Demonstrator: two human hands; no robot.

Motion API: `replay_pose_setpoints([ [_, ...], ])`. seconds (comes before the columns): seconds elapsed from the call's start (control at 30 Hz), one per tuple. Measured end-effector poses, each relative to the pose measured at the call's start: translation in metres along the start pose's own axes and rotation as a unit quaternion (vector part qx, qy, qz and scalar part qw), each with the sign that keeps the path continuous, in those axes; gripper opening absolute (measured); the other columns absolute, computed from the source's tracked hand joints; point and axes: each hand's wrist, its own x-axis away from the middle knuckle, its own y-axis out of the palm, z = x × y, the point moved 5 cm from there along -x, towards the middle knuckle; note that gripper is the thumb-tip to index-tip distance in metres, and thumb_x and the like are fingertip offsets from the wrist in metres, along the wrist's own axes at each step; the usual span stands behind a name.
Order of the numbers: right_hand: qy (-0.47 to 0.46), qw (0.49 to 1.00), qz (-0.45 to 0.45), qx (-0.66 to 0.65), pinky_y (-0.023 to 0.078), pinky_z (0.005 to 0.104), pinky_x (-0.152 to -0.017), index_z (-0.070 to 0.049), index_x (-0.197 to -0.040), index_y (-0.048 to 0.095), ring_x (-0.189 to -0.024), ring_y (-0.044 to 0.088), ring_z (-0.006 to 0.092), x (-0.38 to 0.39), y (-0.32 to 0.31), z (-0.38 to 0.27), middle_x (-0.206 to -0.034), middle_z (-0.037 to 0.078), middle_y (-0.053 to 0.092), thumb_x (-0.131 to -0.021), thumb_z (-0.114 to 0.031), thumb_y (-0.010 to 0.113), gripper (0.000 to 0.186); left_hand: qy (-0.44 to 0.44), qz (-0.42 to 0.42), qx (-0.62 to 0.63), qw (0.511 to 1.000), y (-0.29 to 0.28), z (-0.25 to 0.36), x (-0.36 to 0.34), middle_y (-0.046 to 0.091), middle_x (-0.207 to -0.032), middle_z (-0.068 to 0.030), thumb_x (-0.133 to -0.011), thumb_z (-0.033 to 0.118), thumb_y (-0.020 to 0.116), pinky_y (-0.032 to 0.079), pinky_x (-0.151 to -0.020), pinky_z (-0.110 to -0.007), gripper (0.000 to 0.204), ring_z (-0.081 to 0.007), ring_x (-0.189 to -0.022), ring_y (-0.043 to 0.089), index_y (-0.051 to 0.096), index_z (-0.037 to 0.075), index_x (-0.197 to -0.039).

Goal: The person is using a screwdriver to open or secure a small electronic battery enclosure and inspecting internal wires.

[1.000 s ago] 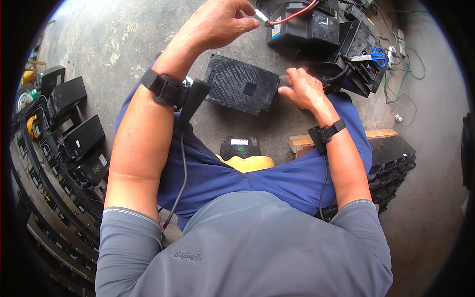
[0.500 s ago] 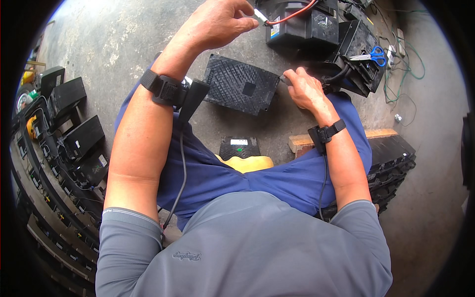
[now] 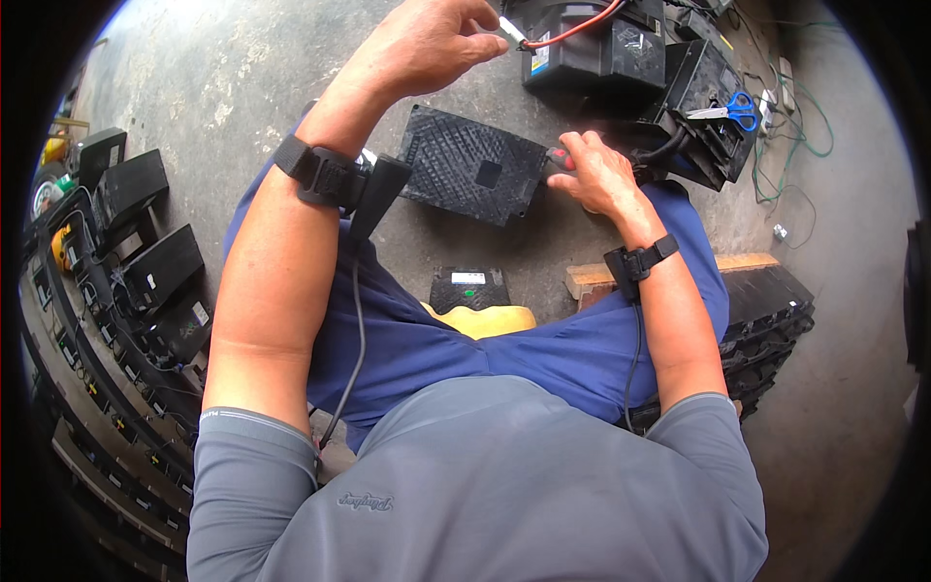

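Note:
My left hand (image 3: 427, 47) is raised at the top of the view, thumb and fingers closed at a white connector (image 3: 511, 34) on a red wire (image 3: 582, 24). My right hand (image 3: 599, 173) is curled around a red and dark grey handle (image 3: 560, 158), its thumb a little off the handle. What the handle belongs to is hidden by the hand. Just left of that handle, a flat black ribbed case (image 3: 465, 165) is tilted in front of my knees. Behind it stands a bulky black battery-like case (image 3: 592, 53), where the red wire runs.
Blue-handled scissors (image 3: 727, 112) lie on black cases at the upper right, near green cables (image 3: 800, 136). Black boxes (image 3: 766, 301) are stacked by my right leg. A smaller black case (image 3: 469, 288) sits between my legs by something yellow (image 3: 485, 320). Racks of black units (image 3: 160, 281) stand left.
My right thumb has moved down, away from the handle, and its red part now shows. The left hand, connector and ribbed case look almost unmoved.

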Motion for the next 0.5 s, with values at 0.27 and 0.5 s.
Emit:
replay_pose_setpoints([
  [0.27, -0.051, 0.997, 0.06, 0.005, 0.051, 0.05, -0.08, -0.008, -0.108, 0.057, -0.096, 0.063, 0.0403, 0.0, 0.001, 0.002, -0.101, 0.018, 0.062, -0.087, -0.023, 0.067, 0.028, 0.004, 0.002, -0.003, 1.0, 0.0, 0.002, 0.0, 0.072, -0.094, -0.021, -0.088, 0.025, 0.067, 0.056, -0.075, -0.037, 0.036, -0.0291, -0.085, 0.072, 0.067, -0.004, -0.109],
  [0.5, 0.015, 1.0, -0.006, 0.013, 0.051, 0.0483, -0.082, -0.008, -0.11, 0.059, -0.098, 0.062, 0.0402, -0.002, 0.011, 0.014, -0.104, 0.019, 0.058, -0.083, -0.016, 0.068, 0.029, -0.003, -0.001, -0.001, 1.0, 0.0, 0.004, 0.0, 0.072, -0.094, -0.0211, -0.088, 0.025, 0.067, 0.057, -0.075, -0.037, 0.036, -0.0288, -0.085, 0.072, 0.067, -0.004, -0.109],
])
